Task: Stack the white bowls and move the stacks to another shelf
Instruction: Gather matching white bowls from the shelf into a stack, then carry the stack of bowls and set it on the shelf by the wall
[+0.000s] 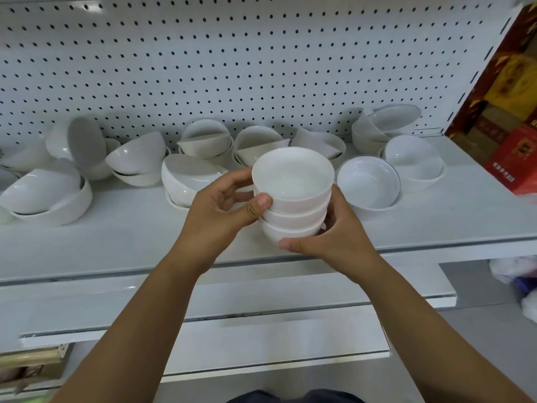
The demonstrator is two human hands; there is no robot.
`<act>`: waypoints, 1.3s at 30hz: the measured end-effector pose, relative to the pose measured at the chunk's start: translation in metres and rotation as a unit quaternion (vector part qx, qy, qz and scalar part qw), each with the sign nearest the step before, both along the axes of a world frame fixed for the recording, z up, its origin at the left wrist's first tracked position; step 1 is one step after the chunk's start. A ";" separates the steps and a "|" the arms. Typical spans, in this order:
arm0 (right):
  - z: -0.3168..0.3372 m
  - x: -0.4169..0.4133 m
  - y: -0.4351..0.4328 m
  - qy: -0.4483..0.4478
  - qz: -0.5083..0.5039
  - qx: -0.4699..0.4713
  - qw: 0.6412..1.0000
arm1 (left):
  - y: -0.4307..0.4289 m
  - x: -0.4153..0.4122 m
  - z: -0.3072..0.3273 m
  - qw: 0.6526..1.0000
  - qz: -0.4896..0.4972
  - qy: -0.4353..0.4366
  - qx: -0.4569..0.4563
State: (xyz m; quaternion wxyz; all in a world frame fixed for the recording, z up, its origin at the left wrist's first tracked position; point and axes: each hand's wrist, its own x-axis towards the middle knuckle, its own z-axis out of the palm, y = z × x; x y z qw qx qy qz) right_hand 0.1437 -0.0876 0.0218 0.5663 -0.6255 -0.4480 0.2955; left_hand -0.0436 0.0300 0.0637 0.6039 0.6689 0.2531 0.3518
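Observation:
A stack of three white bowls is held between both hands at the front middle of the white shelf. My left hand grips the stack's left side, thumb on the top bowl's wall. My right hand curls round the right side, thumb against the bottom bowl. I cannot tell whether the stack rests on the shelf or hangs just above it. Several more white bowls lie along the back, some tipped on their sides, some nested, two upright at the right.
A white pegboard wall backs the shelf. Lower white shelves step out below it. Red and gold boxes stand at the right end. A plastic-wrapped bundle lies at the lower right.

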 end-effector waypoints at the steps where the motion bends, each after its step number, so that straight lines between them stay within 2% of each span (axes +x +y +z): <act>1: 0.003 0.002 -0.008 -0.002 -0.005 0.002 1.000 | -0.006 0.004 0.002 1.000 0.000 -0.002 -0.001; 11: 0.023 0.064 -0.123 -0.003 -0.072 0.022 0.997 | -0.099 0.082 0.024 0.998 -0.067 -0.020 -0.010; 25: 0.031 0.184 -0.385 -0.030 -0.241 0.021 0.970 | -0.313 0.266 0.028 0.973 -0.230 -0.008 -0.022; 33: 0.022 0.235 -0.518 -0.017 -0.372 0.017 0.928 | -0.424 0.375 0.020 0.935 -0.352 0.015 -0.043; 39: 0.017 0.278 -0.596 -0.017 -0.473 0.017 0.881 | -0.494 0.468 0.018 0.884 -0.466 0.013 -0.034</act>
